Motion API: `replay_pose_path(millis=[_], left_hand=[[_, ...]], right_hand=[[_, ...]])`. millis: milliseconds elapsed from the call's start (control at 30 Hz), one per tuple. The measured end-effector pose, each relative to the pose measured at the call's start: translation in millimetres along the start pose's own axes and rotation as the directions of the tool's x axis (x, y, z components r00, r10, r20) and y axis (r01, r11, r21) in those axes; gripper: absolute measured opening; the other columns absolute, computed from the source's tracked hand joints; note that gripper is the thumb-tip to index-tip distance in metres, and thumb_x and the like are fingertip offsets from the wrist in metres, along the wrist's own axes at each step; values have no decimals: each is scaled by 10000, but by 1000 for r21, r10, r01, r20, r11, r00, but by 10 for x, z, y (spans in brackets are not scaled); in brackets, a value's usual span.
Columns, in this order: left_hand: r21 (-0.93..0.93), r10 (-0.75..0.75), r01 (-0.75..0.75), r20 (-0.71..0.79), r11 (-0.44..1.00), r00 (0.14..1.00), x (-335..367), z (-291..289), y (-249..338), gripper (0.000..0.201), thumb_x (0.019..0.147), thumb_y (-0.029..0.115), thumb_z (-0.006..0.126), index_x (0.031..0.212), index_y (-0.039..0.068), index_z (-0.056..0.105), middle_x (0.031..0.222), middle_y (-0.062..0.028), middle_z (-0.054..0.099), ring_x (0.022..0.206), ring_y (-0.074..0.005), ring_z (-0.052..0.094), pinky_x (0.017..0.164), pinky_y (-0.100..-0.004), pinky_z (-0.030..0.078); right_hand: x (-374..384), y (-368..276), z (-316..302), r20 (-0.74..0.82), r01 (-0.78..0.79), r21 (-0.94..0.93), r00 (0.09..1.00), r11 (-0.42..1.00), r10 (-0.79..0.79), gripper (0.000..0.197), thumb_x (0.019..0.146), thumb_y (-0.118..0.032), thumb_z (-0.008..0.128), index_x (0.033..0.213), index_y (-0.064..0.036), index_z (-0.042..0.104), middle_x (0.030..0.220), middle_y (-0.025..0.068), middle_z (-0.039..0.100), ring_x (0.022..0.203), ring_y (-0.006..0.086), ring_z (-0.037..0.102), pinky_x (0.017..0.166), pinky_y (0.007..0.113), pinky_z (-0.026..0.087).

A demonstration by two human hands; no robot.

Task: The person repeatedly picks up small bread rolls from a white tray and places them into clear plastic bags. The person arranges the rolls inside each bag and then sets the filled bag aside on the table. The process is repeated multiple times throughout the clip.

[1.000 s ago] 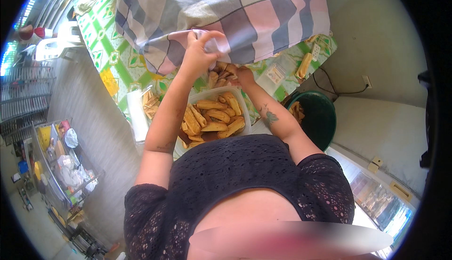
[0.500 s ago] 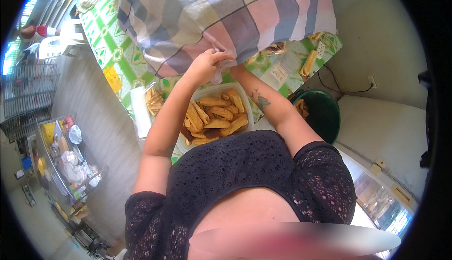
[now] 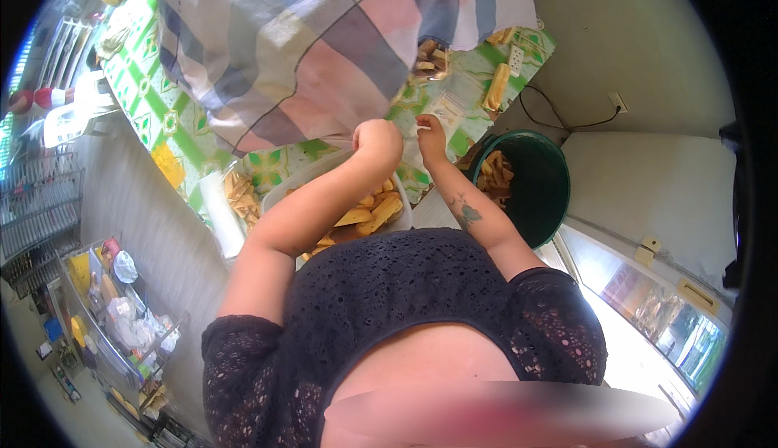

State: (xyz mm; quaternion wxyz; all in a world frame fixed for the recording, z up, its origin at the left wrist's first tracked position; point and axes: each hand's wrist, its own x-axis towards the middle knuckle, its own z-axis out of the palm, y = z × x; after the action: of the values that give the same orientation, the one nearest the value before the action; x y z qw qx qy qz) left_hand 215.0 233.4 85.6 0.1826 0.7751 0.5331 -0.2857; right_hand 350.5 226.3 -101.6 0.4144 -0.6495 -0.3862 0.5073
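Observation:
A large checked cloth (image 3: 324, 59) in blue, grey, pink and white drapes over something on the table, hiding it. My left hand (image 3: 378, 140) is closed at the cloth's near edge and appears to grip it; its fingertips are partly hidden. Just to the right, my right hand (image 3: 431, 133) is off the cloth, its fingers loosely bent and apart with nothing visible in them. Below my left forearm, a translucent plastic tub (image 3: 408, 214) holds several yellow-brown oblong food pieces (image 3: 381, 214), partly covered by the arm.
A patterned green and white tablecloth (image 3: 174, 103) covers the table. A dark green bucket (image 3: 551, 184) with pieces inside stands at right. Near it lie a yellow oblong piece (image 3: 497, 86) and a white power strip (image 3: 516, 60). A white roll (image 3: 220, 213) lies left; a wire cart (image 3: 121, 310) stands beyond.
The cloth's right side has shifted left, uncovering a clear pack of brown pieces. My right hand has come away from the cloth; my left hand has moved right and nearer. The view has shifted too.

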Motion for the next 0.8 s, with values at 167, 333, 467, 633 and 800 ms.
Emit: replay_pose_path(millis=[167,333,467,633,800], left_hand=[[243,-9,-98,403,965,915,312,152,772,162,726,124,637,847,50,717,855,-91,689,756,-284,665,599,-462,529],[78,204,-190,-269,979,941,1192,1177,808,287,797,114,560,1062,19,613,1050,-139,601,856,-299,634,631,-425,532],[146,352,-329,-173,933,920,1700,1691,817,384,837,144,526,1183,-17,481,1223,-169,449,926,-283,586,701,-386,525],[-140,222,-223,-26,965,975,1941,1645,972,442,843,149,493,1248,-15,429,1301,-221,386,1070,-342,520,827,-426,482],[152,248,-212,-288,965,925,1812,1821,1026,322,856,132,483,1144,-12,486,1228,-200,421,954,-315,575,744,-386,522]], right_hand=[[56,337,-260,115,141,-772,990,620,-83,494,707,-44,627,1178,-103,492,1175,117,500,1180,294,407,936,416,395],[56,424,-551,100,122,-567,992,815,-79,533,709,-93,657,1203,-35,466,1215,212,448,1152,364,435,982,411,373],[-112,327,-944,195,46,-414,980,909,39,535,741,-106,642,1225,18,449,1231,242,457,1163,381,434,966,406,381],[-297,205,-1224,155,-124,-367,969,922,192,562,770,-132,644,1262,24,420,1208,190,504,1049,271,530,871,334,436],[-391,215,-1129,146,-211,-235,957,949,249,551,782,-160,634,1254,32,427,1196,190,513,964,278,556,817,341,450]])
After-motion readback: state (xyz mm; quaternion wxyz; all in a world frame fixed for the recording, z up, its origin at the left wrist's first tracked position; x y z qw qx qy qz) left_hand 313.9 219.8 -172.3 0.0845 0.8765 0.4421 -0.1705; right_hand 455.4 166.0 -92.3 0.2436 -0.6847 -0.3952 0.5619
